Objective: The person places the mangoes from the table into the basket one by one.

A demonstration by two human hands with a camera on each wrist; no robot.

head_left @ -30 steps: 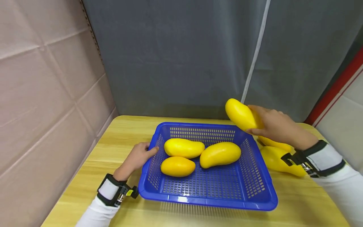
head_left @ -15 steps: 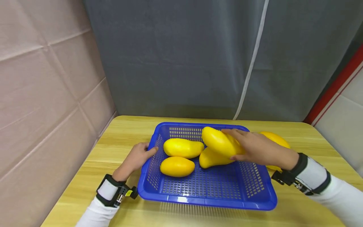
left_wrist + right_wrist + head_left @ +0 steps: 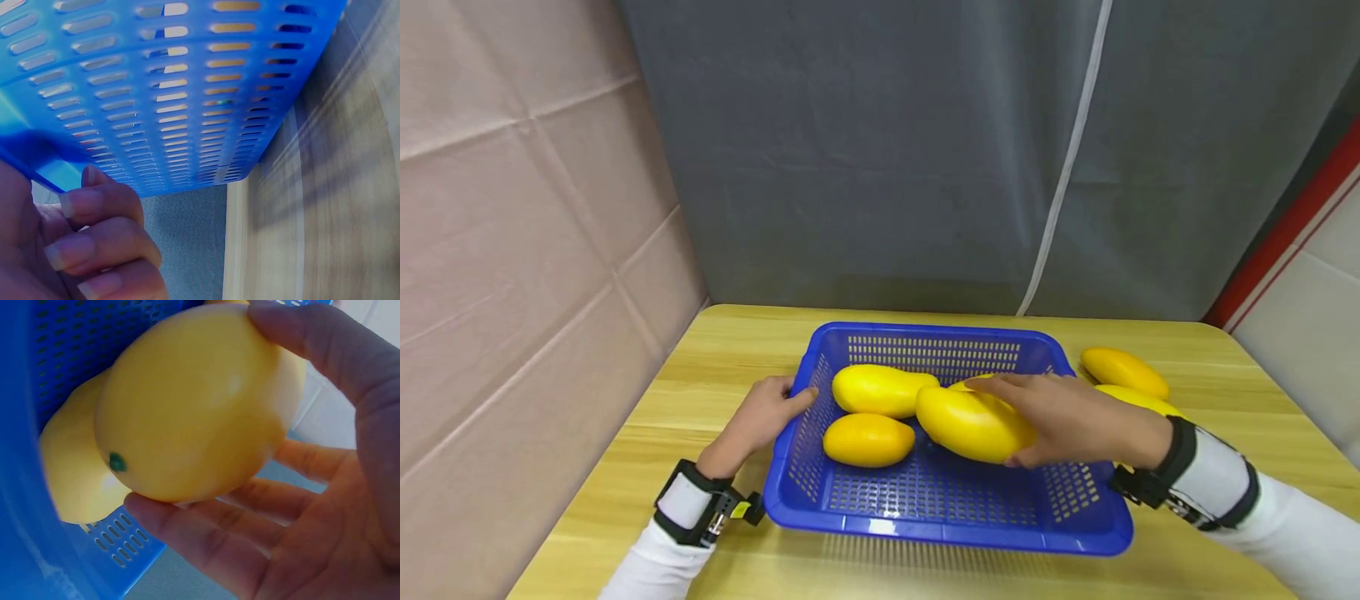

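In the head view, my left hand (image 3: 767,417) grips the left rim of a blue plastic basket (image 3: 951,542), thumb over the edge. The left wrist view shows the fingers (image 3: 106,244) curled by the basket's slotted wall. My right hand (image 3: 1060,421) holds a yellow mango (image 3: 973,425) inside the basket, toward its right side. Thumb and fingers spread round that mango in the right wrist view, where its green stem end shows. Under and behind it lies a mango (image 3: 78,462), mostly hidden from the head view. A long mango (image 3: 883,391) and a smaller, more orange one (image 3: 868,440) lie at the basket's left.
On the wooden table (image 3: 730,342) right of the basket lie an orange-yellow mango (image 3: 1123,372) and a yellow one (image 3: 1138,399), partly covered by my right wrist. A grey curtain (image 3: 880,167) hangs behind the table, and a pinkish wall (image 3: 535,292) stands at the left.
My right hand has carried the mango leftward and down from above the basket's back right corner into the basket. The left hand has stayed on the rim.
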